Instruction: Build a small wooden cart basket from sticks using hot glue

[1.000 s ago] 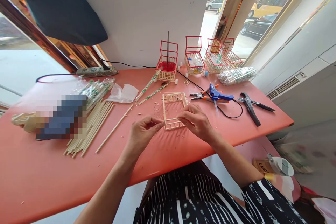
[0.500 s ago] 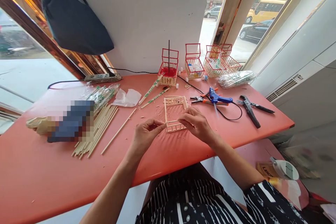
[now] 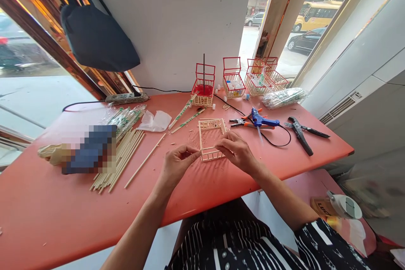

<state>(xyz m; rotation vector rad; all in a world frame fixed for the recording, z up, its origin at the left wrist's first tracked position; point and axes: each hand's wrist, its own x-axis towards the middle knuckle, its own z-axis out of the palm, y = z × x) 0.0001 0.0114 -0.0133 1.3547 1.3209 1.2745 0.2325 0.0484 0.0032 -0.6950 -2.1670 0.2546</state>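
Observation:
A small rectangular frame of thin wooden sticks (image 3: 200, 135) stands on the red table, with short upright bars along its sides. My left hand (image 3: 177, 164) is closed, thumb and forefinger pinching at the frame's near left corner. My right hand (image 3: 236, 149) pinches at the near side, farther right, and its fingers hide part of the right side. Between the two pinches runs the upper stick of the near side. Whether that stick is fixed on or loose, I cannot tell. Wood scraps (image 3: 193, 137) lie in and around the frame.
Right of the frame lie a blue glue gun (image 3: 264, 120), orange-handled pliers (image 3: 238, 122) and black-handled cutters (image 3: 300, 135). Wooden sticks (image 3: 122, 160) lie left, one single stick (image 3: 145, 160) apart. Behind stand red-trimmed stick carts (image 3: 203, 93) and a bundle in plastic (image 3: 284, 97).
The whole view has shifted a little, so the table sits lower in the picture. Both hands keep their pinches at the frame's near side, with hardly any movement against it.

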